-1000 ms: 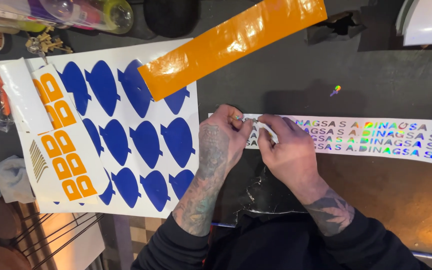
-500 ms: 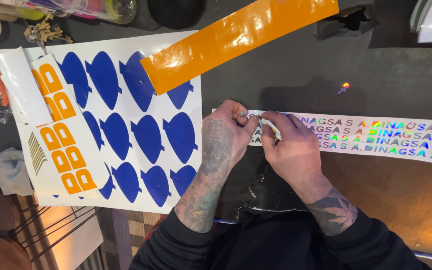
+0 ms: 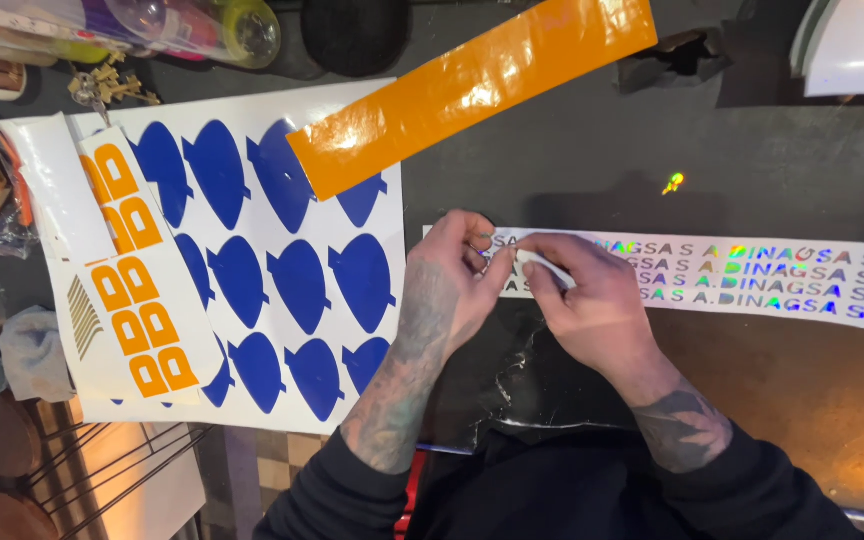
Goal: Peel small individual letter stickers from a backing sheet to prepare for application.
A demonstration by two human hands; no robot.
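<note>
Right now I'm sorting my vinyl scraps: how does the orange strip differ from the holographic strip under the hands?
The orange strip is plain and lies slanted, overlapping the blue-shape sheet. The holographic strip carries rainbow lettering, lies level, and both the left hand and right hand work its end. Both are long and glossy.

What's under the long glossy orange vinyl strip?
The long glossy orange vinyl strip lies across the white sheet of blue leaf-shaped decals at its lower end, covering parts of two decals; its upper end rests on the dark tabletop.

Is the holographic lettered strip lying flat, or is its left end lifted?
Mostly flat on the dark table; the long white holographic-lettered strip has its left end lifted, pinched between left hand and right hand.
</note>
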